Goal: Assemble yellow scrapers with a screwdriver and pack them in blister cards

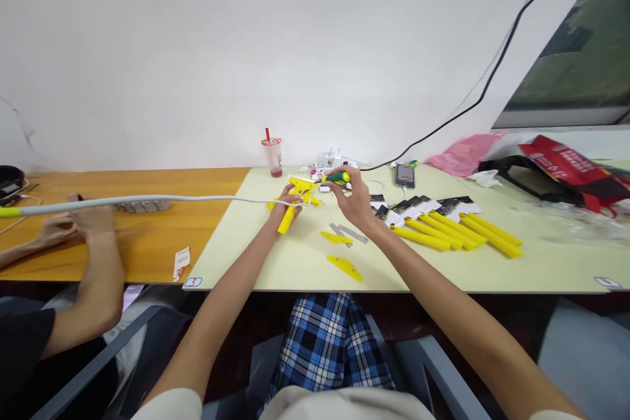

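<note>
My left hand [285,202] is wrapped round a yellow scraper [286,220], its handle sticking out toward me and its flat, wide head up beyond the fingers. My right hand [357,202] grips a green and yellow screwdriver [339,177], which points left at the scraper's head. Whether the tip touches a screw is too small to tell. Below the hands lie two yellow angled plates [345,268] and thin grey metal blades [353,233]. Right of my right hand are several loose yellow tube handles [455,230] on the table.
Black and white cards [418,207] lie behind the handles. A cup with a straw [273,159], white plugs [331,159] and a small screen device [405,174] stand by the wall. A white cable [172,198] crosses the view. A co-worker's arm [101,262] is at left; a red bag [575,170], right.
</note>
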